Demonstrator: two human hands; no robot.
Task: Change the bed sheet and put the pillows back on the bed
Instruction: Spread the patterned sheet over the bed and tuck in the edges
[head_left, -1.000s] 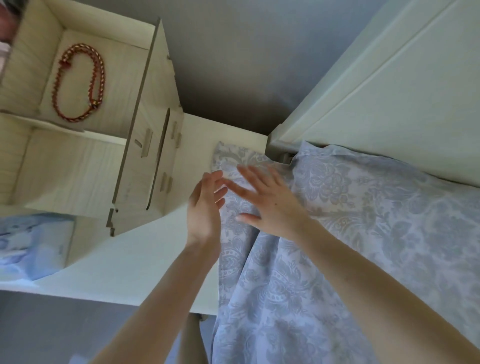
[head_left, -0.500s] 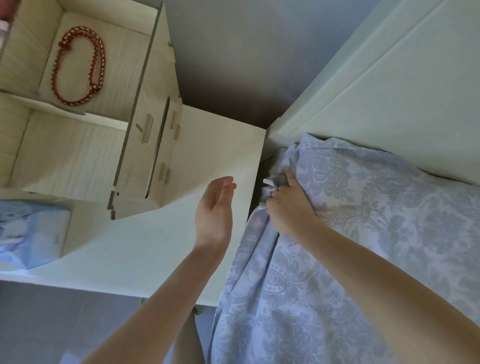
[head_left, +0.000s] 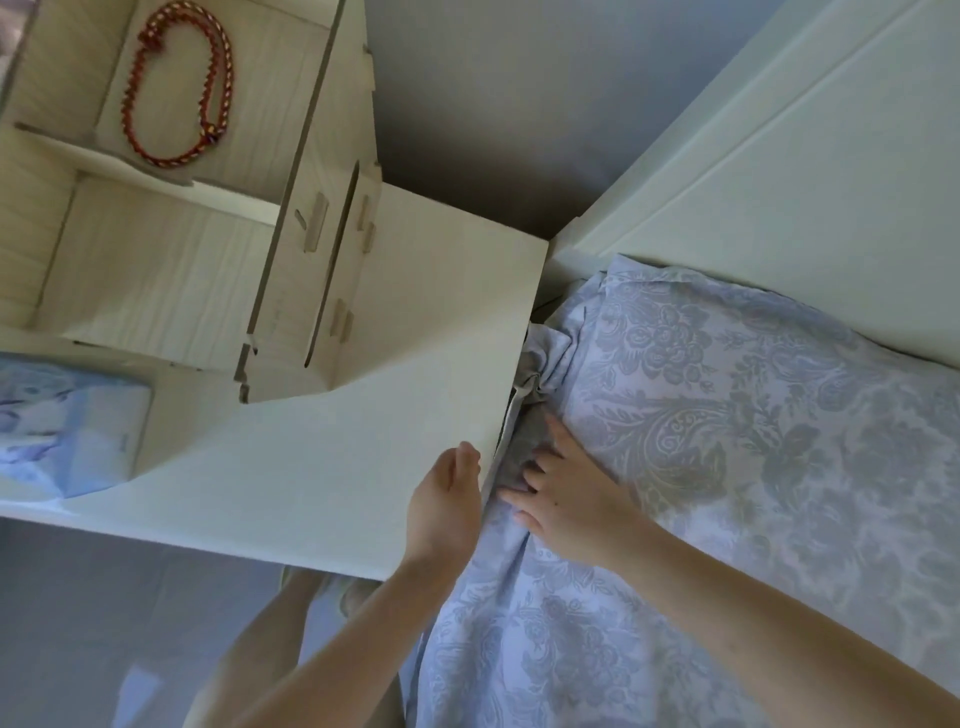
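Observation:
A pale blue-grey floral bed sheet (head_left: 727, 441) covers the mattress on the right, with its corner bunched (head_left: 540, 374) in the narrow gap beside the nightstand. My right hand (head_left: 566, 491) lies on the sheet at the bed's left edge, fingers spread and pressing the fabric toward that gap. My left hand (head_left: 447, 501) stands edge-on with straight fingers, right at the nightstand's side by the gap, holding nothing. No pillow is in sight.
A white nightstand (head_left: 374, 457) stands tight against the bed. On it sit a pale wooden organiser (head_left: 171, 260) with a red beaded loop (head_left: 176, 83) and a blue tissue pack (head_left: 67, 426). The white headboard (head_left: 779, 156) rises at upper right. Grey floor (head_left: 78, 623) lies below.
My right hand slid from the sheet's corner down along the bed edge toward me. The sheet came off the nightstand top and now bunches in the gap. My left hand dropped to the nightstand's edge.

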